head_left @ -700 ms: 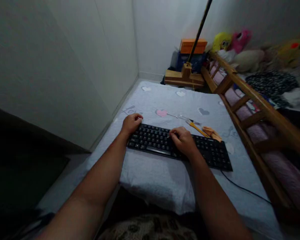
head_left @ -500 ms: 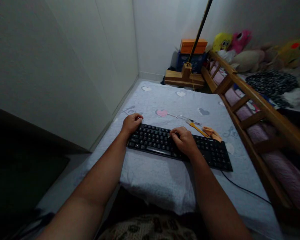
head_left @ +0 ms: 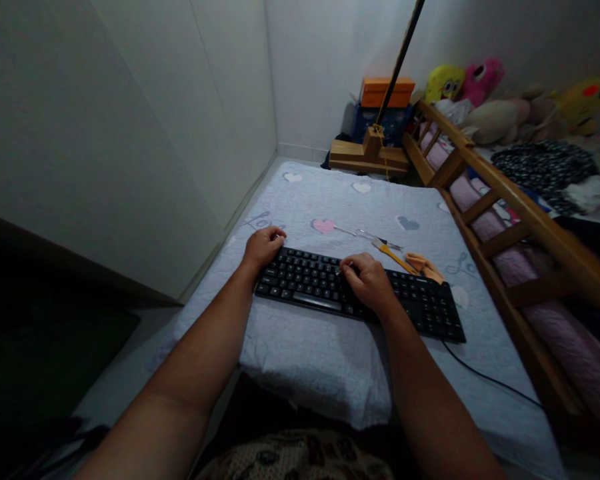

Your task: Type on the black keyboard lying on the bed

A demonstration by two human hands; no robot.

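Observation:
A black keyboard [head_left: 310, 280] lies flat on a cloth-covered table, a little tilted across the view. At its upper left corner my left hand [head_left: 263, 248] grips the end, with fingers curled over the edge. My right hand [head_left: 367, 280] rests over the right-middle keys, thumb and fingers pressed together in a pinch. Whatever is between those fingertips is too small to make out. Behind the keyboard are a brush with a yellow handle [head_left: 397, 258], an orange cloth [head_left: 425, 268], a thin metal tool with a dark handle [head_left: 391, 244] and a thin pale stick [head_left: 345, 231].
The keyboard cable [head_left: 490, 379] runs off to the right edge. A pale cloth with hearts [head_left: 305, 347] covers the table. On the right stands a wooden bed rail [head_left: 535, 217] with plush toys beyond it. Boxes [head_left: 387, 93] and a wooden stand [head_left: 370, 157] are at the back.

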